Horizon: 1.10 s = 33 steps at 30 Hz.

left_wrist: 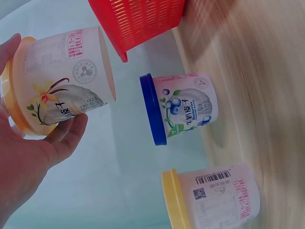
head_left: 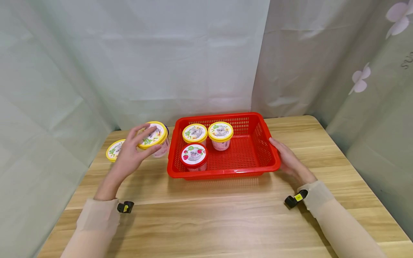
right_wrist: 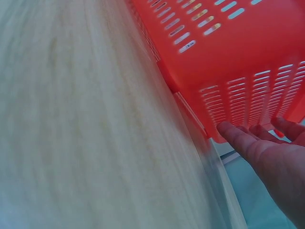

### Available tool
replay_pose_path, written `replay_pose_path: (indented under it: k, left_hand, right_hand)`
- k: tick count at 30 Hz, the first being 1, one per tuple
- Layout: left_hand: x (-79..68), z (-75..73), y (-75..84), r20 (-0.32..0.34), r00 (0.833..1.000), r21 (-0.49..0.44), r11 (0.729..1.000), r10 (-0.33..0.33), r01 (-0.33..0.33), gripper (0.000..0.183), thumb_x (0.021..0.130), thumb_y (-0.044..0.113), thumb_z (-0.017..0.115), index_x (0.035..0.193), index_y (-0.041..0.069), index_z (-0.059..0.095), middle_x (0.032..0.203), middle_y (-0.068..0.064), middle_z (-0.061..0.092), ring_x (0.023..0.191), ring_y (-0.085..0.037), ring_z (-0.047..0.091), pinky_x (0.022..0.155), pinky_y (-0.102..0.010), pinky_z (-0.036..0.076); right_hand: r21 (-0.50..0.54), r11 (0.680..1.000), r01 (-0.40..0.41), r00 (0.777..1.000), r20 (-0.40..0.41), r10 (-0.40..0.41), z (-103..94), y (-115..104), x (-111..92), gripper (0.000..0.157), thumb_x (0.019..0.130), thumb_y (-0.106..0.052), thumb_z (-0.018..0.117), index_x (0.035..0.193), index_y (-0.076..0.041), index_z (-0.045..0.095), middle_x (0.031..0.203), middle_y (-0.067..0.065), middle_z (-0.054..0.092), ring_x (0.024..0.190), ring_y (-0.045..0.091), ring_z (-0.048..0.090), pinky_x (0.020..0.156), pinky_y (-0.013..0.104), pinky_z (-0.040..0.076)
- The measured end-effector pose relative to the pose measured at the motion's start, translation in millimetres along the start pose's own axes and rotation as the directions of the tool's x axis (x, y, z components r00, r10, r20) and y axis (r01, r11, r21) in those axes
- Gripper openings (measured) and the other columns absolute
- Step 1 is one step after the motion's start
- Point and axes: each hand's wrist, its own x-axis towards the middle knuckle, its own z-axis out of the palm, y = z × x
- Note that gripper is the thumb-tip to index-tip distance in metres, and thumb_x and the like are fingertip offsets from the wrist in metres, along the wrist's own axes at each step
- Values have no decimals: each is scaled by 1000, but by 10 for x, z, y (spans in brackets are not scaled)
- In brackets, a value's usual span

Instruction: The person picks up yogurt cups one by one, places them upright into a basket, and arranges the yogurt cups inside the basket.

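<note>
My left hand (head_left: 127, 154) holds a pudding-like paper cup with a yellow lid (head_left: 154, 134), raised above the table, thumb and fingers around its lid end. The left wrist view shows vanilla flowers on this yellow-lidded cup (left_wrist: 64, 81). Beyond it stands a blueberry cup with a blue lid (left_wrist: 181, 109), mostly hidden in the head view. Another yellow-lidded cup (head_left: 114, 150) stands left of that hand. The red basket (head_left: 272, 157) contains two yellow-lidded cups (head_left: 221, 132) and one red-lidded cup (head_left: 194, 156). Fairly straight fingers of my right hand (head_left: 287, 157) touch the basket's right side.
The wooden table (head_left: 206, 215) extends in front of the basket. Pale curtains (head_left: 167, 57) hang behind the table and along both sides. The basket's raised rim surrounds the cups inside.
</note>
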Motion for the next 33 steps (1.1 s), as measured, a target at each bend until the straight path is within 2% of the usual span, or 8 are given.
replay_pose_path:
  k: [11, 18, 25, 33]
  left_hand:
    - [53, -13, 84, -26, 1000, -23, 1000, 14, -15, 62, 86, 35, 76, 143, 28, 52, 151, 0, 33, 133, -34, 35, 99, -60, 34]
    - [95, 17, 146, -15, 1000, -56, 998, 10, -11, 61, 86, 36, 76, 142, 29, 53, 151, 3, 34, 135, -31, 32, 102, -59, 32]
    - [137, 45, 215, -1, 999, -73, 997, 34, -34, 58, 87, 33, 75, 141, 28, 54, 152, 3, 34, 136, -30, 31, 104, -61, 32]
    - [212, 90, 318, 25, 998, -109, 992, 60, -57, 58, 88, 35, 74, 142, 32, 52, 152, 6, 32, 134, -28, 34, 99, -51, 38]
  right_hand:
    - [-1, 1000, 8, 1000, 9, -8, -21, 4, -1, 53, 107, -38, 34, 141, 3, 34, 109, 13, 64, 89, 21, 67, 74, 35, 59]
    - [-7, 1000, -10, 1000, -7, 10, -20, -3, -7, 54, 107, -40, 36, 141, 1, 34, 108, 12, 64, 88, 20, 67, 72, 35, 59]
    - [-7, 1000, -15, 1000, -1, 15, -7, 0, -2, 55, 106, -41, 35, 143, 0, 33, 109, 12, 63, 88, 20, 67, 73, 34, 58]
    - [-9, 1000, -10, 1000, -3, 10, -16, 9, -6, 55, 107, -40, 34, 145, 1, 30, 111, 13, 62, 88, 21, 67, 73, 35, 59]
